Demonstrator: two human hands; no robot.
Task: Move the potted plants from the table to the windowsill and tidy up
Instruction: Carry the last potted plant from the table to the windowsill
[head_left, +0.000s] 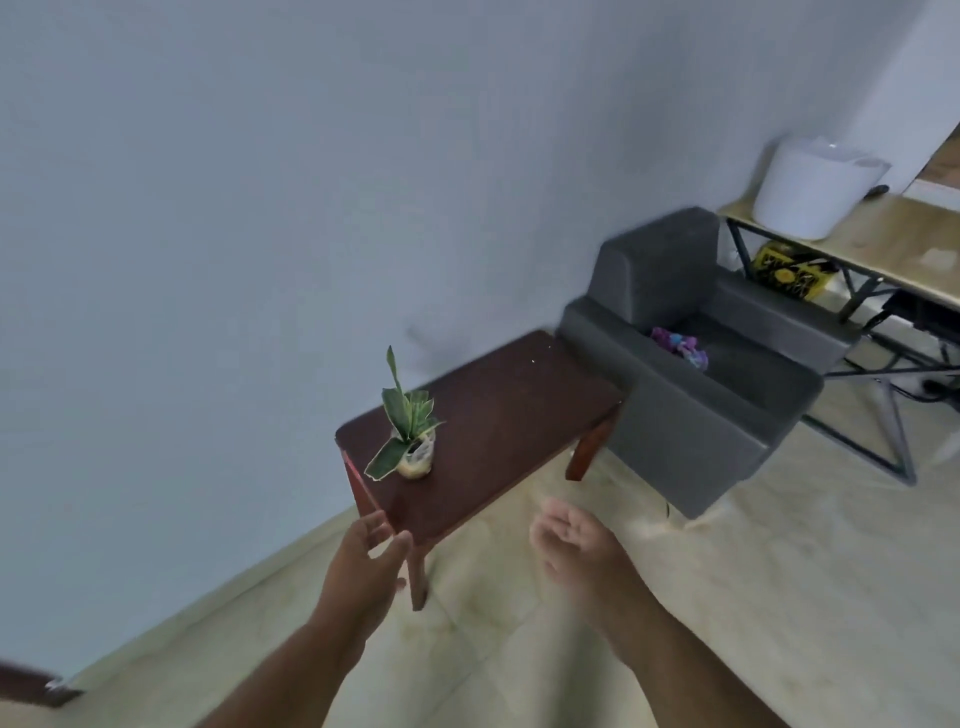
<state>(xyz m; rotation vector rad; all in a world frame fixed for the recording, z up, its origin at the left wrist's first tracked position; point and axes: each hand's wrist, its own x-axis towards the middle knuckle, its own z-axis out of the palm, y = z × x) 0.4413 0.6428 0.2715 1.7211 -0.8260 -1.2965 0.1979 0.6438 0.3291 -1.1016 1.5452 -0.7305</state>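
Head camera, tilted, looking forward and down from standing height at the counter (498, 431), wall behind.

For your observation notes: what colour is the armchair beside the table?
Dark grey: the armchair, clearest in the head view.

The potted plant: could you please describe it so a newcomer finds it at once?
A dark wooden table stands against the pale wall, beside a grey armchair. Near its left end stands the potted plant: green pointed leaves in a small pale pot, the only thing on the tabletop.

A potted plant (408, 441) stands on the table (498, 431) mid-frame, an armchair (691, 395) right of it, a desk (852, 249) upper right
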